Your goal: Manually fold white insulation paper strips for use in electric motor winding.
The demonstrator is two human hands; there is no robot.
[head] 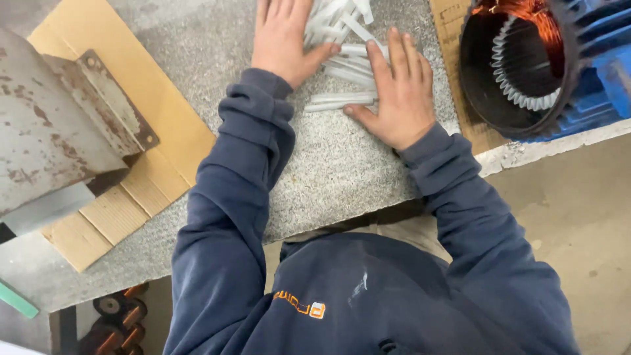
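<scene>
A loose heap of several white folded paper strips (343,46) lies on a grey speckled stone bench (328,171). My left hand (284,38) rests flat on the left side of the heap, fingers spread, thumb pointing toward the strips. My right hand (397,92) lies flat on the right side, its fingers over the strips and its thumb touching the nearest strip at the heap's front edge. Neither hand grips anything. Dark blue sleeves cover both arms.
A blue electric motor stator (526,62) with copper windings and white slot liners sits on cardboard at the right. A rusty grey metal cutter (59,125) stands on brown cardboard (151,98) at the left. Spools sit under the bench at lower left (115,322).
</scene>
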